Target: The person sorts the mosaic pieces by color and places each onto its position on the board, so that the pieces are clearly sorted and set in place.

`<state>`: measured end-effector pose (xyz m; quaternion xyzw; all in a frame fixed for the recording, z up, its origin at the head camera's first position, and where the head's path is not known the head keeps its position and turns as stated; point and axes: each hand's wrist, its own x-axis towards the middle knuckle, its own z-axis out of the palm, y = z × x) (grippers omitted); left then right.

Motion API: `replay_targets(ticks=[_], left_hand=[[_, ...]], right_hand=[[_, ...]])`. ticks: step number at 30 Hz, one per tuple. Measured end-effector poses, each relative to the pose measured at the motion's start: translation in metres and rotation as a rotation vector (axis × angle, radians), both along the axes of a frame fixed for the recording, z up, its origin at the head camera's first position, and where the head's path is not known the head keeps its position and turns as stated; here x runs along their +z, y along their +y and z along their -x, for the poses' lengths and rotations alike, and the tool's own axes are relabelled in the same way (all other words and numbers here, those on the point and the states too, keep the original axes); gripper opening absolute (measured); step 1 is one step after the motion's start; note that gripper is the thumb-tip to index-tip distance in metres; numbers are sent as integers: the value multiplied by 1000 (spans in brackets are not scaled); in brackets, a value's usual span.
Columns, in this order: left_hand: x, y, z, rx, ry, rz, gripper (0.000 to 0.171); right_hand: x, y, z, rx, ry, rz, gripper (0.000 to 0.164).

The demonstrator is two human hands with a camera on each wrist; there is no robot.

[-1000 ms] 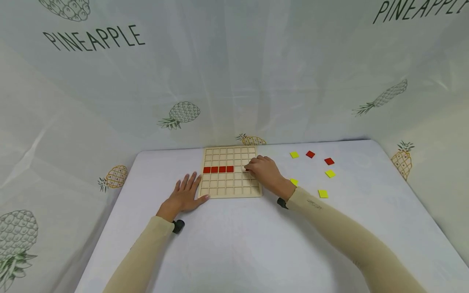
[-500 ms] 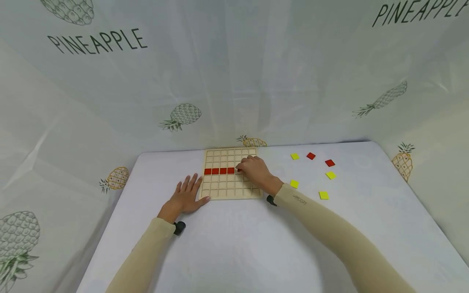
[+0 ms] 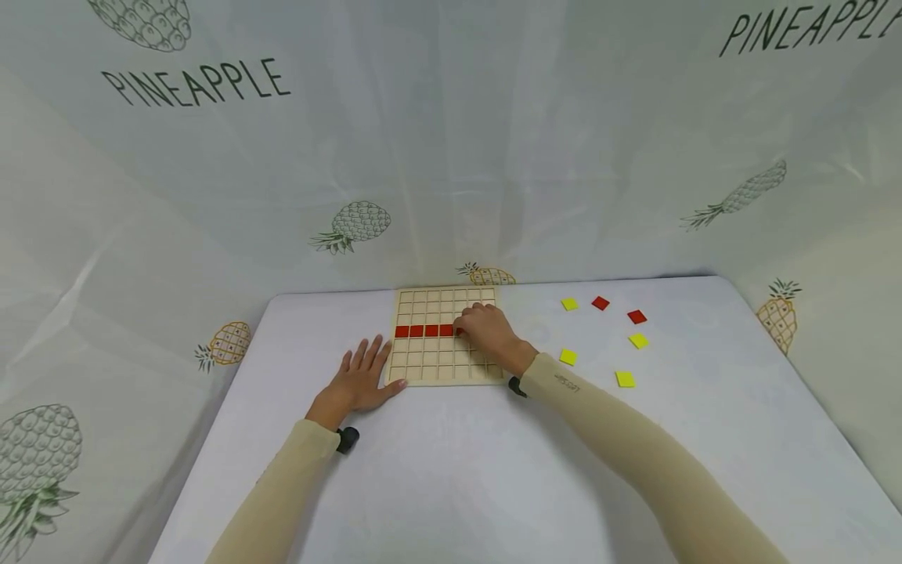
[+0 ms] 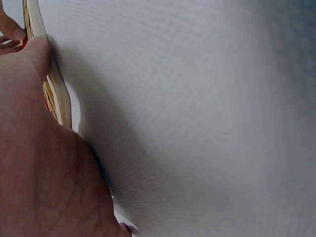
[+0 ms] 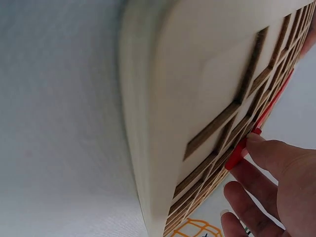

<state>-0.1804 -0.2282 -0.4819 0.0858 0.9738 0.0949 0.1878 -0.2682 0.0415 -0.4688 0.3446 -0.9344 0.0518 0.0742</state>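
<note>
A wooden grid board (image 3: 440,376) lies at the table's back, with several red square tiles (image 3: 416,331) in a row across its left side. My right hand (image 3: 488,329) is over the board at the right end of that row. In the right wrist view, its thumb and a finger pinch another red tile (image 5: 237,154), tilted at the grid; whether it sits in a cell I cannot tell. My left hand (image 3: 358,384) rests flat beside the board's left edge, fingers spread and thumb at the near left corner. The left wrist view shows the hand (image 4: 54,182) against the board's side (image 4: 59,94).
Loose tiles lie on the white table (image 3: 437,470) to the right of the board: several yellow ones (image 3: 625,379) and two red ones (image 3: 637,316). Behind the table hangs a pale cloth (image 3: 451,157) printed with pineapples.
My right hand has moved left across the board with the red tile, up to the end of the red row. The left hand has stayed in place. The view has shifted slightly.
</note>
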Motion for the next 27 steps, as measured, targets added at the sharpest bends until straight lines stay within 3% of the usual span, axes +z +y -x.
replay_targets(ticks=[4,13,19,23,27], left_hand=[[4,2,-1,-3,-6,15,92],[-14,-6,3,-14,29,-11,95],[-16,-6,3,-11,32,-20,95],[-13,-5,2,0,23,-26,96],[-15,-5,2,5,28,-25,95]], right_hand=[[-1,0,1,6,1,-4,9],[-2,-1,4,-6,-28,13,13],[-2,0,3,-22,-29,10,10],[-3,2,0,-19,-7,-29,12],[-4,6,-5,2,0,-97,25]])
